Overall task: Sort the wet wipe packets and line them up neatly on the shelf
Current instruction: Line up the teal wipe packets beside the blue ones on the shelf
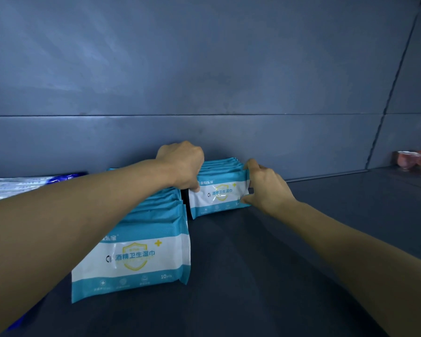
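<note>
Together, our left hand and right hand pinch opposite ends of the far row of wet wipe packets, squaring it near the shelf's back wall; the near row already stands upright, left.

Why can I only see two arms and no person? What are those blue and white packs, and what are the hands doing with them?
The camera sits on the person's head and looks forward and down, so you see only their arms, as if through their eyes. They are reaching into a dark grey shelf. On it stand two rows of blue and white wet wipe packets: a near row in front and a far row by the back wall. The left hand grips the far row's left end, and the right hand pinches its right end, squeezing the packets together. Far right sit some small red cups. At the left lies other blue and white packaging; I cannot tell what.
</note>
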`<state>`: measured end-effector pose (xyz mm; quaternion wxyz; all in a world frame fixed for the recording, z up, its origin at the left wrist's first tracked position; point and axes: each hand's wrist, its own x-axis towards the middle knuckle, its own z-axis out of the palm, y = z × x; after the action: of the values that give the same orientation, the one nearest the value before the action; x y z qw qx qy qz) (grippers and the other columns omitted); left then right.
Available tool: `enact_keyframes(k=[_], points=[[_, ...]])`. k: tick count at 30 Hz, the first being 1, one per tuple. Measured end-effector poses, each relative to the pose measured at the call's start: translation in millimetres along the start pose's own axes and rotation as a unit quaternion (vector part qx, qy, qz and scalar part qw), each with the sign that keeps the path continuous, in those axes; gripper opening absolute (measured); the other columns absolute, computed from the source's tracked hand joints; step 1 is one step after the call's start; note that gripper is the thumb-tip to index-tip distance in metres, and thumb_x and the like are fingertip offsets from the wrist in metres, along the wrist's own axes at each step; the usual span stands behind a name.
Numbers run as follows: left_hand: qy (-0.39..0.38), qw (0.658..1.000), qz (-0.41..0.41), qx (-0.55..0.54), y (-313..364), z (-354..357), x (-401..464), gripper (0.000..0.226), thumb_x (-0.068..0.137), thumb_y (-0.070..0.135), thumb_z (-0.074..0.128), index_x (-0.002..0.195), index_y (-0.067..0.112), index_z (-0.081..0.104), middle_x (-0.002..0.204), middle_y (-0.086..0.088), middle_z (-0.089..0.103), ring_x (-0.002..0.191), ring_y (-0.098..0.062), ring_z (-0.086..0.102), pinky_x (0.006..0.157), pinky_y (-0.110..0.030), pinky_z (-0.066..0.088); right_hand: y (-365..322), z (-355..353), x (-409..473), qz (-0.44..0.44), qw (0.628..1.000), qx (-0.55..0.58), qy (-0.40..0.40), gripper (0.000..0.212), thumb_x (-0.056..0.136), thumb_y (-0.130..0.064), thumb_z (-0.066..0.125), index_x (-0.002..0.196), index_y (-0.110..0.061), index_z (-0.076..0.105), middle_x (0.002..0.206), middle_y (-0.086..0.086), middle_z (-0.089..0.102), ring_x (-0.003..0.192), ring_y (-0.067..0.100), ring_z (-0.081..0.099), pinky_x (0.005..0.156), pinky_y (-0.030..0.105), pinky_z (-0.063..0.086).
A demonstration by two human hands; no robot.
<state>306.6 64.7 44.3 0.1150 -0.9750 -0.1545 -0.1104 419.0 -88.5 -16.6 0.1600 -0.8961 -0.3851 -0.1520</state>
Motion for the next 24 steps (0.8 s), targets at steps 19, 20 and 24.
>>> enact_keyframes(k=[19, 20, 24], points=[[0.031, 0.999, -0.018, 0.04, 12.6, -12.1, -13.3, 0.04, 0.075, 0.043, 0.074, 0.094, 0.021, 0.047, 0.103, 0.001, 0.058, 0.097, -0.023, 0.057, 0.065, -0.03, 0.039, 7.8, -18.8, -24.4, 0.021, 1.0, -0.002, -0.015, 0.053, 0.085, -0.026, 0.065, 0.127, -0.012, 0.036, 0.124, 0.01, 0.05, 0.106, 0.031, 0.055, 0.081, 0.041, 0.049], [0.04, 0.998, -0.019, 0.042, 15.7, -15.3, -17.0, 0.037, 0.077, 0.04, 0.072, 0.096, 0.02, 0.046, 0.105, 0.0, 0.058, 0.097, -0.024, 0.057, 0.065, -0.031, 0.038, 7.3, -24.2, -29.3, 0.017, 1.0, -0.001, -0.016, 0.052, 0.086, -0.025, 0.064, 0.128, -0.012, 0.036, 0.128, 0.01, 0.048, 0.108, 0.03, 0.054, 0.083, 0.041, 0.049], [0.075, 0.996, -0.025, 0.03, 30.7, -27.2, -37.6, 0.028, 0.083, 0.032, 0.065, 0.101, 0.018, 0.049, 0.107, -0.002, 0.056, 0.097, -0.025, 0.056, 0.064, -0.031, 0.034, 6.4, -46.7, -51.8, -0.007, 1.0, 0.012, 0.003, 0.045, 0.088, -0.023, 0.06, 0.126, -0.01, 0.04, 0.127, 0.009, 0.046, 0.114, 0.028, 0.047, 0.087, 0.041, 0.047]])
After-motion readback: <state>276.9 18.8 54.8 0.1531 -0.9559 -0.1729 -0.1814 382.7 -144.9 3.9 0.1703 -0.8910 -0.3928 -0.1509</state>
